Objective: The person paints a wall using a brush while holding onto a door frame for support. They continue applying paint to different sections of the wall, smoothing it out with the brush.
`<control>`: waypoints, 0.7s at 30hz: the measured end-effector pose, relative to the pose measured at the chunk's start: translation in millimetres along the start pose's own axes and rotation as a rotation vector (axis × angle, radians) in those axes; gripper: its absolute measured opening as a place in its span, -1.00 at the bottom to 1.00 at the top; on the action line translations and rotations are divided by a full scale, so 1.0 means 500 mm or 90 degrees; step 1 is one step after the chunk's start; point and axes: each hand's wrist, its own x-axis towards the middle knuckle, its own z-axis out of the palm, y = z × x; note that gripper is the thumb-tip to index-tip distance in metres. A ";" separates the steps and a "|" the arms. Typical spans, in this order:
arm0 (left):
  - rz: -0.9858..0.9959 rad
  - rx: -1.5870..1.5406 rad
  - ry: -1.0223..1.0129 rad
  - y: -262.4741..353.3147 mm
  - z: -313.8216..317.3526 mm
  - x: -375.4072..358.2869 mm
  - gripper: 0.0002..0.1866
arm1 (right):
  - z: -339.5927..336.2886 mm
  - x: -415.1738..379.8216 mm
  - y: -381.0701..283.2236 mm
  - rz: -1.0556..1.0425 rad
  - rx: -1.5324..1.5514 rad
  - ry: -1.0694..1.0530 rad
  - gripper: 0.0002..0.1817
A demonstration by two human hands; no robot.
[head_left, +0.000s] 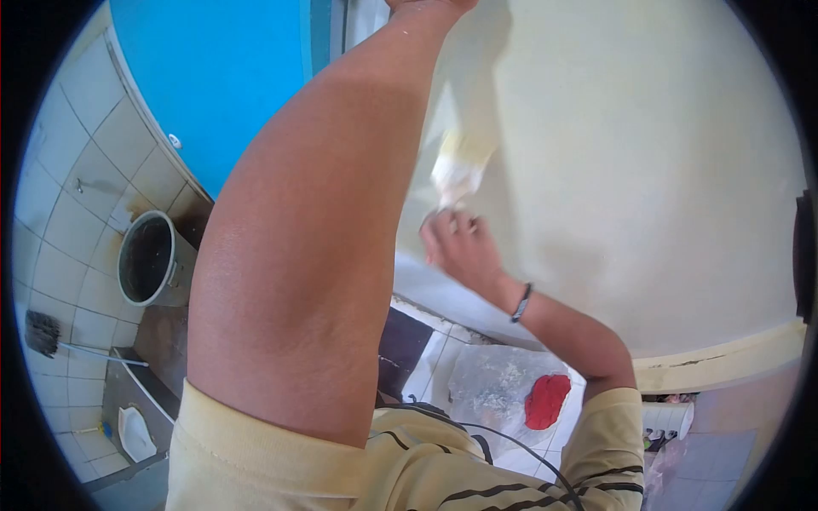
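Note:
My right hand (467, 249), with a dark bracelet at the wrist, is closed around the handle of a paintbrush (460, 170). The brush points upward, its pale yellow bristles against or very close to the cream wall (613, 170); contact cannot be made out. My left arm stretches up across the view. Only the edge of my left hand (433, 4) shows at the top, by the wall, and its fingers are out of frame. The brush and right hand look slightly blurred.
A blue door (213, 68) stands at the upper left. Below it are a grey bucket (146, 260), a dark-bristled broom (43, 332) and a tiled wall (64, 247). On the floor lie a plastic sheet (481, 375) and a red cloth-like item (547, 402). A cable crosses my shirt.

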 end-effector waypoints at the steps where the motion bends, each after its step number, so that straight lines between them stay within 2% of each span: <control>1: 0.001 0.000 -0.003 -0.001 0.000 0.000 -0.29 | 0.032 -0.033 -0.056 -0.028 0.047 -0.051 -0.61; 3: 0.000 -0.003 -0.006 0.002 0.001 0.001 -0.29 | 0.073 -0.080 -0.156 -0.049 0.129 -0.145 -0.64; 6: -0.002 0.002 -0.005 0.002 0.000 0.001 -0.29 | 0.134 -0.138 -0.269 -0.002 0.348 -0.170 -0.69; 9: 0.006 0.010 -0.002 0.002 0.001 0.002 -0.30 | 0.140 -0.161 -0.277 0.148 0.635 -0.329 -0.78; 10: 0.007 0.008 -0.002 0.001 0.002 0.003 -0.30 | 0.138 -0.166 -0.263 0.206 0.656 -0.329 -0.81; 12: 0.006 0.014 -0.001 -0.001 0.001 0.002 -0.30 | 0.125 -0.184 -0.201 0.320 0.690 -0.328 -0.88; 15: -0.002 0.010 0.003 0.001 -0.001 0.001 -0.30 | 0.067 -0.176 -0.008 0.398 0.703 -0.254 -0.89; 16: -0.003 0.022 -0.004 0.001 -0.002 0.002 -0.30 | 0.036 -0.171 0.065 0.435 0.687 -0.214 -0.90; 18: -0.004 0.044 -0.018 -0.001 -0.005 0.002 -0.31 | -0.056 -0.132 0.226 0.421 0.747 -0.089 -0.89; 19: -0.007 0.045 -0.020 -0.001 -0.004 0.001 -0.31 | -0.113 -0.105 0.297 0.519 0.773 -0.166 -0.85; 20: -0.009 0.046 -0.023 -0.003 -0.003 0.000 -0.31 | -0.172 -0.081 0.358 0.566 0.817 -0.151 -0.80; 21: -0.010 0.048 -0.025 -0.002 -0.001 0.000 -0.31 | -0.208 -0.072 0.420 0.561 0.773 -0.138 -0.76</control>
